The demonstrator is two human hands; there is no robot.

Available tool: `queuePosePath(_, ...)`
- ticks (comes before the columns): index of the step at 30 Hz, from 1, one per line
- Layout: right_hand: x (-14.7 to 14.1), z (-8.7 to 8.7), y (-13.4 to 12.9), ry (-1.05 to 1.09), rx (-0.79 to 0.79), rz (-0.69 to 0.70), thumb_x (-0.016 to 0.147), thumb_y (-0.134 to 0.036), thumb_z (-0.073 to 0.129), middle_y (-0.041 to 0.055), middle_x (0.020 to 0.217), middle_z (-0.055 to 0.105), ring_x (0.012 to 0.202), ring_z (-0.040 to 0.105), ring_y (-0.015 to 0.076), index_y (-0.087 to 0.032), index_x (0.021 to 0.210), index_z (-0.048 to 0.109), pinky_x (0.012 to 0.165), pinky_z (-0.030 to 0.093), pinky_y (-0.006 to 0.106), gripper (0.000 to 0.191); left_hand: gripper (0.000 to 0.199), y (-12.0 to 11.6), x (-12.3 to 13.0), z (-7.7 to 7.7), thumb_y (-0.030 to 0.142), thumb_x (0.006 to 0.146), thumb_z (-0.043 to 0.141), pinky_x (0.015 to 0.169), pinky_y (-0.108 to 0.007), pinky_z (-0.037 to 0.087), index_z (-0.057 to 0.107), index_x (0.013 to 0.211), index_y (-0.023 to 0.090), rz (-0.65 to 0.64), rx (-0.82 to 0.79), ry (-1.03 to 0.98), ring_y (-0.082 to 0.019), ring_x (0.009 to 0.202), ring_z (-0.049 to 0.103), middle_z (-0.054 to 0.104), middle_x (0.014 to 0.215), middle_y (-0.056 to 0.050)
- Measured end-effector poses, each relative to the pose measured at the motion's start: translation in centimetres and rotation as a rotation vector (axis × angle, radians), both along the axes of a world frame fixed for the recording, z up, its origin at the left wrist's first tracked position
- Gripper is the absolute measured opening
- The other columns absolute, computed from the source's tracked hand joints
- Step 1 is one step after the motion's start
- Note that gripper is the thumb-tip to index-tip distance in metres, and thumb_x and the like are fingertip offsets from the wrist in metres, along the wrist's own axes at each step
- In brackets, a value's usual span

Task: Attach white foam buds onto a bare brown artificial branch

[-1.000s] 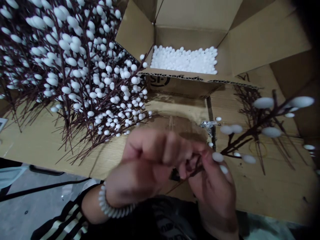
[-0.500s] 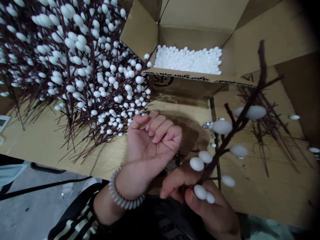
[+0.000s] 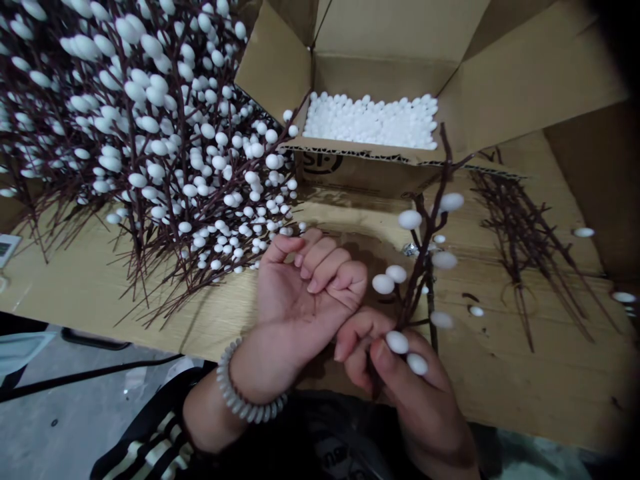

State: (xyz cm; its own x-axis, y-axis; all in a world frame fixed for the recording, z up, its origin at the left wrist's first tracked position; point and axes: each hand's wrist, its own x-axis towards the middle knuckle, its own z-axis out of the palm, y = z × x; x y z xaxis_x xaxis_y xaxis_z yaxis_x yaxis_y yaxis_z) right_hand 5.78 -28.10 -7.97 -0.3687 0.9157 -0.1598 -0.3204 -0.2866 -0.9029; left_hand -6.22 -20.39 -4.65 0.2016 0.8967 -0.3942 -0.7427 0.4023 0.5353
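My right hand (image 3: 400,380) grips the base of a dark brown artificial pussy willow branch (image 3: 421,280) with white foam buds, and the branch stands nearly upright. My left hand (image 3: 305,293) lies palm up just left of it, fingers loosely curled and holding nothing. A coiled white spiral bracelet (image 3: 247,393) circles my left wrist. To the upper left, a dense mass of similar budded branches (image 3: 165,153) rests on a flattened cardboard sheet (image 3: 505,373).
An open cardboard box (image 3: 370,167) filled with white foam balls stands at the back. Bare dark stems (image 3: 525,240) and loose white buds lie on the cardboard at right. A scrap of silver foil (image 3: 410,249) sits behind the branch. A grey floor (image 3: 65,420) with a black cable shows lower left.
My hands have come apart since a second ago, when both were together at the branch base. The branch has swung from pointing right to nearly upright, and my left hand now lies palm up.
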Motion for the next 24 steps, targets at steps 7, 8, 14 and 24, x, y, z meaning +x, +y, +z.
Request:
queuePosePath(7, 0.2, -0.3, 0.2, -0.014, -0.040, -0.041, 0.099, -0.050, 0.045, -0.0045, 0.060, 0.046, 0.054, 0.035, 0.0094, -0.024, 0.089, 0.068, 0.050, 0.025, 0.024, 0.036, 0.043, -0.2, 0.2, 0.1, 0.027, 0.102, 0.022, 0.043, -0.016, 0.033, 0.017, 0.060, 0.021, 0.115, -0.246, -0.558, -0.005, 0.039, 0.022, 0.014, 0.049, 0.009)
queuePosePath(8, 0.3, -0.4, 0.1, -0.016, -0.037, -0.040, 0.099, -0.050, 0.044, -0.0045, 0.060, 0.046, 0.054, 0.034, 0.0095, -0.024, 0.088, 0.067, 0.050, 0.024, 0.025, 0.036, 0.042, -0.2, 0.2, 0.1, 0.028, 0.101, 0.024, 0.043, -0.017, 0.033, 0.018, 0.060, 0.022, 0.122, -0.267, -0.607, -0.005, 0.038, 0.024, 0.015, 0.049, 0.009)
queuePosePath(14, 0.4, -0.1, 0.1, 0.079, -0.097, 0.090, 0.098, -0.049, 0.048, -0.0063, 0.060, 0.040, 0.053, 0.030, 0.0085, -0.024, 0.092, 0.066, 0.049, 0.025, 0.023, 0.032, 0.041, -0.2, 0.1, 0.0, 0.029, 0.098, 0.030, 0.043, -0.018, 0.035, 0.021, 0.058, 0.022, 0.123, -0.313, -0.663, -0.006, 0.037, 0.026, 0.016, 0.048, 0.009)
queuePosePath(24, 0.0, 1.1, 0.3, -0.014, -0.025, 0.179, 0.094, -0.051, 0.054, -0.0054, 0.060, 0.043, 0.051, 0.033, 0.0078, -0.022, 0.088, 0.070, 0.048, 0.030, 0.023, 0.035, 0.042, 0.3, 0.3, 0.9, 0.030, 0.099, 0.027, 0.040, -0.020, 0.028, 0.020, 0.059, 0.022, 0.143, -0.431, -0.414, -0.009, 0.038, 0.018, 0.015, 0.048, 0.008)
